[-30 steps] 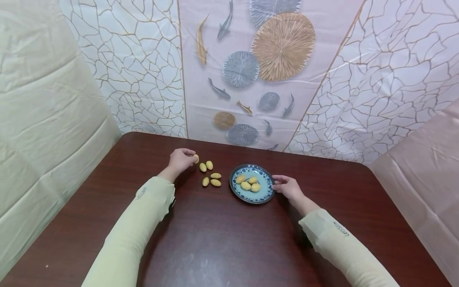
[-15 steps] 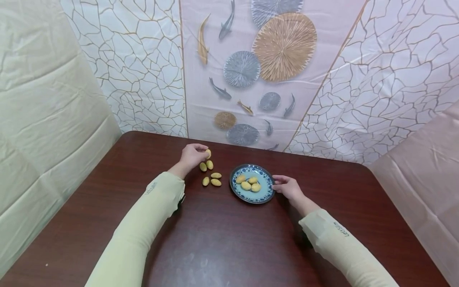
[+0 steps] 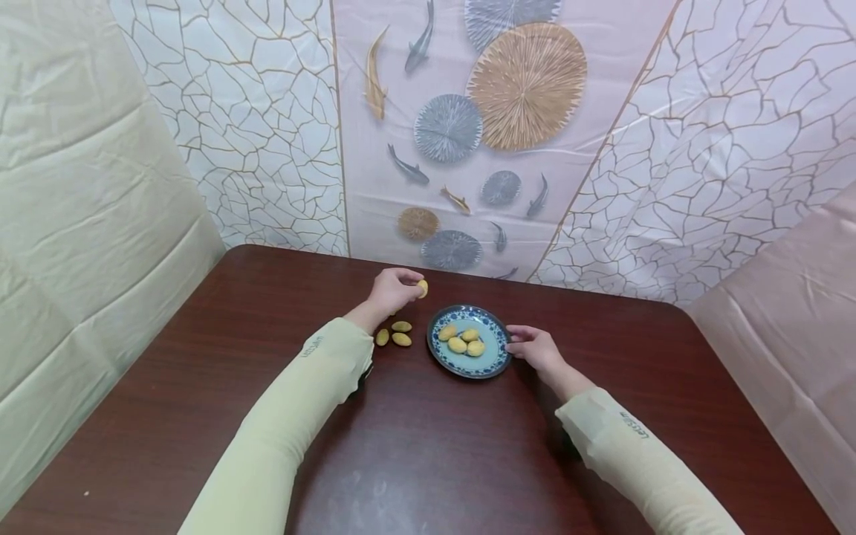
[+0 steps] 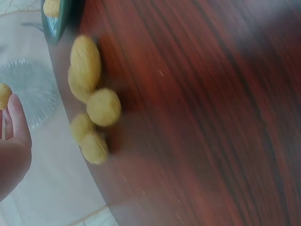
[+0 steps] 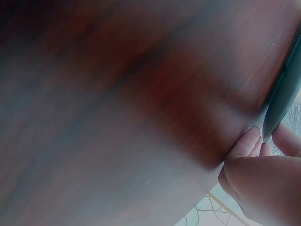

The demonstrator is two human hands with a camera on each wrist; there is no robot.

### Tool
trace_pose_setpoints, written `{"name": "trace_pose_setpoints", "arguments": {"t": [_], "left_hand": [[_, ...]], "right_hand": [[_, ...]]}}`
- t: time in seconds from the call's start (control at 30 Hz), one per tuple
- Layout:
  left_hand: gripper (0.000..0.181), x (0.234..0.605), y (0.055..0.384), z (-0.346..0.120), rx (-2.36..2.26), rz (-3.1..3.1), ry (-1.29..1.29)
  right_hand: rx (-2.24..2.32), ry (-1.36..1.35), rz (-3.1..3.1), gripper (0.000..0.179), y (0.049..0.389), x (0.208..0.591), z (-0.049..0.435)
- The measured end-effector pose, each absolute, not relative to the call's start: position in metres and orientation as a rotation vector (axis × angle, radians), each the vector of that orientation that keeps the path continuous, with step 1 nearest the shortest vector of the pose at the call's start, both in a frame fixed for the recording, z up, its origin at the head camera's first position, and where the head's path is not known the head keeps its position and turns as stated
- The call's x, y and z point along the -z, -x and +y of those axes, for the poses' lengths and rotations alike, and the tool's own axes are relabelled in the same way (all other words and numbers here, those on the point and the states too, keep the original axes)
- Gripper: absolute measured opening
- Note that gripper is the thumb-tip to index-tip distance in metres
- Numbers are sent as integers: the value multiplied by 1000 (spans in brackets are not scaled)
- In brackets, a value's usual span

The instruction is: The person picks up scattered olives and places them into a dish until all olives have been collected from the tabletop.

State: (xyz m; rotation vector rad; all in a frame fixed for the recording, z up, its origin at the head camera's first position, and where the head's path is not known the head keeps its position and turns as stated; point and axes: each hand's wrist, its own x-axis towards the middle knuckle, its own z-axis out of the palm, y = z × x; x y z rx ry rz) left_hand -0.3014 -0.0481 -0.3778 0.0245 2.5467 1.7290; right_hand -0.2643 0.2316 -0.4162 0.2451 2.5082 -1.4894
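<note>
Between thumb and fingertips, my left hand [image 3: 394,290] pinches a small yellow oval piece [image 3: 423,288], like a little fruit; its exact kind is unclear. The hand is raised behind and left of a round plate [image 3: 495,358] with a blue patterned rim. Several similar yellow pieces [image 3: 458,345] lie on the plate. My right hand [image 3: 540,351] holds the plate's right rim between thumb and fingers, as the right wrist view also shows. Left of the plate, loose yellow pieces [image 3: 401,339] lie on the table; the left wrist view has more of these pieces [image 4: 103,107], some hidden by my hand in the head view.
Everything rests on a dark reddish-brown wooden table [image 3: 428,453]. A patterned cloth backdrop [image 3: 374,171] hangs behind its far edge, and pale quilted cloth [image 3: 80,223] covers the left side.
My left hand has carried its yellow piece rightward toward the plate, passing over the loose pieces. The right hand and the plate stay in place.
</note>
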Motion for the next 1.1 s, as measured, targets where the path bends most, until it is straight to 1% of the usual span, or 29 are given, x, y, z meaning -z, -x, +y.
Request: {"name": "trace_pose_setpoints", "arguments": {"t": [0.5, 0.77, 1.1], "left_hand": [[27, 376, 297, -16, -1665, 2522, -126], [25, 384, 295, 1, -1576, 2578, -217], [25, 398, 294, 14, -1525, 2545, -248]], "right_hand": [[1490, -235, 2508, 44, 264, 414, 231], [1494, -228, 2507, 44, 264, 416, 233], [1500, -232, 2509, 44, 263, 416, 232]]}}
